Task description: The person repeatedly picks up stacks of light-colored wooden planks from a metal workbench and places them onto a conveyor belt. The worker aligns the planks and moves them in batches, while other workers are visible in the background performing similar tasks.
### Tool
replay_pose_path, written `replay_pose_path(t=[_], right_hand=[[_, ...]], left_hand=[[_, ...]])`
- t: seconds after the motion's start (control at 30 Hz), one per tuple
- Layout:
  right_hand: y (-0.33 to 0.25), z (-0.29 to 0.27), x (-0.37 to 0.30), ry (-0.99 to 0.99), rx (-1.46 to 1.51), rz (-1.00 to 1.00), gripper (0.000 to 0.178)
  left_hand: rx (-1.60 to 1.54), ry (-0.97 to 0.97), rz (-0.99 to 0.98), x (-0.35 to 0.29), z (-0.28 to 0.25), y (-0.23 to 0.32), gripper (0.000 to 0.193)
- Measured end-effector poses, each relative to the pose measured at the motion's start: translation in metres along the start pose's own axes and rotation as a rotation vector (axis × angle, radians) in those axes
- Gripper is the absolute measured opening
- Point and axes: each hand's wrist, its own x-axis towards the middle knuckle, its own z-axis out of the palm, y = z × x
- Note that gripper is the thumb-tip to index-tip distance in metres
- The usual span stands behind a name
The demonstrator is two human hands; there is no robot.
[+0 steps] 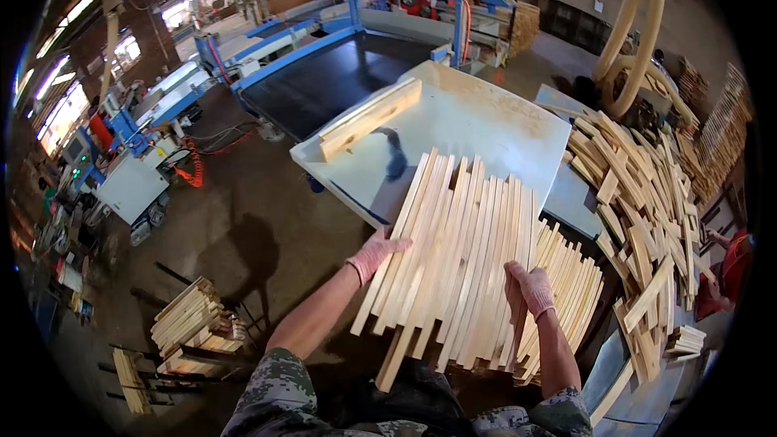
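A wide row of pale wooden strips (453, 251) lies side by side between my two hands, its ends uneven, one strip poking out toward me. My left hand (379, 254), in a pinkish knit glove, is closed on the row's left edge. At the right edge, my right hand (532, 288), gloved alike, presses in with its fingers curled around the strips; some fingertips are hidden. The far ends reach over the near edge of a pale metal tabletop (486, 117); I cannot tell whether they rest on it. Behind my right hand lies another stack of strips (571, 279).
A thick wooden piece (371, 120) sits on the tabletop. Beyond stands a blue-framed machine with a black belt (348, 73). Loose wood pieces (631, 170) heap at right, near a person in red (732, 271). Strips lie on a rack (190, 320) at lower left.
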Motion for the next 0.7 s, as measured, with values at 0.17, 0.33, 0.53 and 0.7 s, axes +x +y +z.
replay_pose_path(t=[0.17,0.33,0.53,0.7], right_hand=[[-0.043,0.019,0.059,0.163,0.122,0.001,0.081],[-0.071,0.062,0.124,0.218,0.164,0.105,0.077],[-0.139,0.095,0.182,0.244,0.246,0.106,0.078],[-0.197,0.155,0.22,0.279,0.164,0.173,0.067]], left_hand=[[0.282,-0.076,-0.123,0.126,-0.023,0.055,0.113],[1.185,-0.069,-0.139,0.242,-0.054,0.09,0.121],[1.548,0.131,0.334,0.316,-0.097,0.156,0.11],[1.468,0.324,0.189,0.379,-0.22,0.212,0.105]])
